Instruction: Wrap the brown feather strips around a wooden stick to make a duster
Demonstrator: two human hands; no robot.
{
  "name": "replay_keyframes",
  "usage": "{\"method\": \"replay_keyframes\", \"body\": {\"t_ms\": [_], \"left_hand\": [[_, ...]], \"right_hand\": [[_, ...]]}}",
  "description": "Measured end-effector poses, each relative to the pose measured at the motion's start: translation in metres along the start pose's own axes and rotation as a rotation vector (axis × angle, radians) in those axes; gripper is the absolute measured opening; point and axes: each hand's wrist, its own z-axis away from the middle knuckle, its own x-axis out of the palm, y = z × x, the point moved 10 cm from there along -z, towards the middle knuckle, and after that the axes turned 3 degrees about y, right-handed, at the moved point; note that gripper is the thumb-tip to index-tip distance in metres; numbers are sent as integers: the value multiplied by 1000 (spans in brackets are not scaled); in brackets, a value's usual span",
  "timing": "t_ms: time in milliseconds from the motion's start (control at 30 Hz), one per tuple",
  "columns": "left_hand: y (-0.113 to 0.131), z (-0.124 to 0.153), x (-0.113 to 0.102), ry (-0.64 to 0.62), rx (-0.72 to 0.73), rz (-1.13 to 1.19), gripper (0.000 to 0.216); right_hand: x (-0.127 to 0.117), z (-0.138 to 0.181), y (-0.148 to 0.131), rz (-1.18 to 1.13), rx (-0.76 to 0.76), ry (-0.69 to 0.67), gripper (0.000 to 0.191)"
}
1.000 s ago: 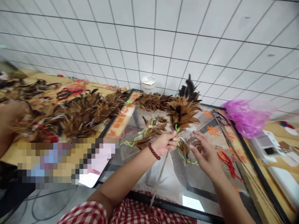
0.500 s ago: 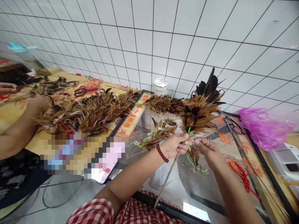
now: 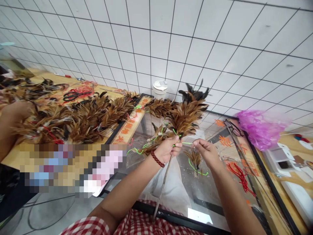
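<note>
My left hand (image 3: 169, 149) is closed round the stick of a feather duster (image 3: 184, 114), just under its brown feathers; black feathers tip the far end. The bare stick (image 3: 162, 189) runs down to the table edge by my checked shirt. A bright green string (image 3: 187, 143) stretches from the duster's base to my right hand (image 3: 204, 150), whose fingers pinch its end. Below the string a small feather bunch (image 3: 195, 160) with green string lies on the glass tabletop (image 3: 205, 192). More loose feathers (image 3: 158, 138) with green strings lie left of my left hand.
Feather strands (image 3: 95, 120) cover the table at left, where a co-worker's hand (image 3: 19, 112) rests. Black scissors (image 3: 72, 94) lie behind them. A white tub (image 3: 160, 88) stands by the tiled wall. Glasses (image 3: 233, 128), red strings (image 3: 241, 179) and a purple plastic bag (image 3: 261, 129) lie to the right.
My right hand has drawn away from my left, pulling the green string into a straight line between them. The duster has turned slightly. The whole view has shifted to the right.
</note>
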Motion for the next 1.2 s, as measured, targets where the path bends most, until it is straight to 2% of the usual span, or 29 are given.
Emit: {"method": "replay_keyframes", "body": {"t_ms": [67, 167, 233, 300, 433, 567, 733, 800, 900, 1067, 1133, 1200], "left_hand": [[-4, -3, -6, 19, -9, 28, 23], [-11, -6, -7, 4, -38, 68, 21], [-12, -6, -3, -27, -28, 96, 21], [-10, -4, 2, -62, 2, 107, 22], [-7, 3, 11, -88, 59, 10, 31], [-11, 10, 19, -66, 112, -123, 43], [-13, 14, 19, 59, 168, -238, 47], [-18, 15, 21, 61, 135, -291, 46], [-26, 16, 24, 36, 68, -387, 44], [-33, 16, 26, 98, 58, -452, 38], [-35, 15, 25, 152, 97, -454, 35], [-36, 16, 25, 187, 150, -467, 33]], "right_hand": [[-2, -1, -8, -62, -73, 39, 34], [14, -1, -20, -467, -123, 15, 31], [32, -2, -17, -794, -33, -11, 29], [46, -3, -9, -1027, 85, -24, 28], [49, -3, 5, -1168, 261, -53, 33], [39, 5, 11, -1117, 343, -53, 37], [51, 25, 11, -1013, 462, -173, 28], [49, 28, 13, -909, 451, -224, 24], [43, 31, 23, -610, 444, -312, 20], [17, 27, 20, -72, 287, -272, 19], [18, 30, 12, -26, 231, -329, 23], [24, 35, 4, -96, 199, -401, 28]]}}
